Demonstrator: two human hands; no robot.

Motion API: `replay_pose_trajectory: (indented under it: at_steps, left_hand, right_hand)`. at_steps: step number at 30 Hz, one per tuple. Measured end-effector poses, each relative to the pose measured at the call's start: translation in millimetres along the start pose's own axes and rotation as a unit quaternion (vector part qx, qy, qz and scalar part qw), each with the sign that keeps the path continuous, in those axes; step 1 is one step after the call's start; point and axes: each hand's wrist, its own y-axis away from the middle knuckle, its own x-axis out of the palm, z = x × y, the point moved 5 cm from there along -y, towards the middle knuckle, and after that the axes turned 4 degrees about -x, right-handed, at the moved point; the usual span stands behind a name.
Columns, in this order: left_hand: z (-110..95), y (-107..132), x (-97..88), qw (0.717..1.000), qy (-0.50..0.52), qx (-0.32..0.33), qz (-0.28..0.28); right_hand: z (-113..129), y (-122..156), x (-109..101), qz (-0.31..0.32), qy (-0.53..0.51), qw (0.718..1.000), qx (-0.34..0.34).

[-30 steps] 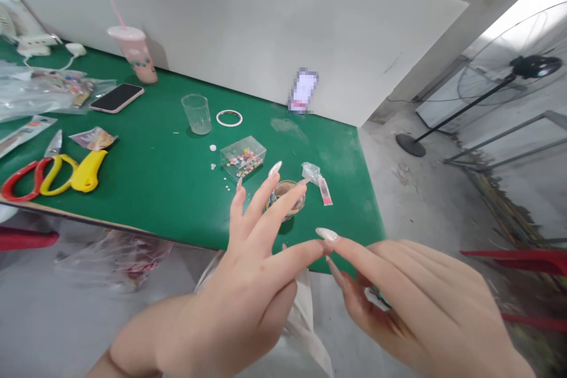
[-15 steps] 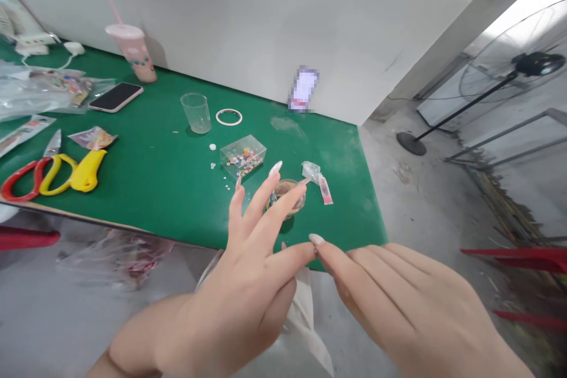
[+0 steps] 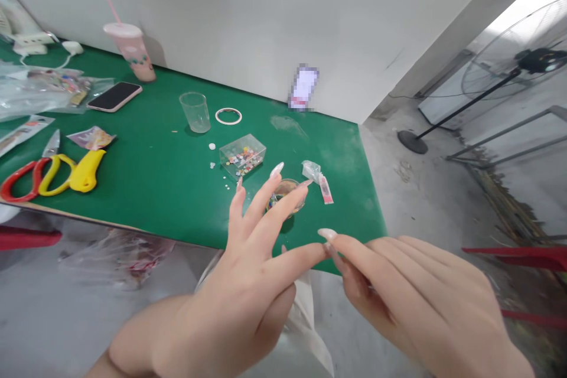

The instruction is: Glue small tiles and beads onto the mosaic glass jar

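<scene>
My left hand [image 3: 248, 269] is held palm down over the front edge of the green table, fingers spread, its index finger stretched to the right. Thumb and index finger of my right hand [image 3: 416, 292] are pinched around the tip of that left index finger; any small thing between them is too small to make out. Beneath the other left fingers stands a small round clear container [image 3: 299, 208], partly hidden, with coloured bits on its side. A clear box [image 3: 243, 155] of small colourful pieces sits just beyond. To its right lies a small red-and-white tube [image 3: 325, 190] beside crumpled clear plastic [image 3: 311, 170].
On the green table [image 3: 168, 183] are a clear cup [image 3: 195, 113], a white ring [image 3: 228, 123], scissors [image 3: 33, 177], a yellow-handled tool [image 3: 88, 171], a phone [image 3: 115, 97], a pink drink cup [image 3: 133, 53] and plastic bags [image 3: 26, 94]. A standing fan [image 3: 469, 103] is at right.
My right hand has shifted slightly right, and its thumb now shows below the left index fingertip. The left index finger reaches further right. Objects on the table have stayed put.
</scene>
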Motion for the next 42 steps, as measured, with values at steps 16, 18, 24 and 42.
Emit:
replay_pose_trajectory:
  at_steps: [16, 18, 24, 42]
  left_hand:
    - [-0.5, 0.0, 0.9, 1.000, -0.004, -0.003, 0.007]
    - [-0.3, 0.1, 0.8, 1.000, -0.006, -0.005, 0.002]
    - [0.4, 0.3, 1.0, 1.000, -0.016, -0.005, -0.020]
    - [-1.9, 3.9, -2.9, 1.000, -0.005, 0.002, -0.026]
  right_hand:
    - [0.9, 4.8, 7.5, 0.044, -0.042, 0.998, -0.017]
    - [2.3, 3.4, 7.4, 0.041, -0.036, 0.998, -0.021]
    - [7.9, -3.0, 6.7, 0.009, 0.016, 0.999, -0.042]
    - [2.2, 10.6, 7.0, 0.053, -0.032, 0.998, -0.012]
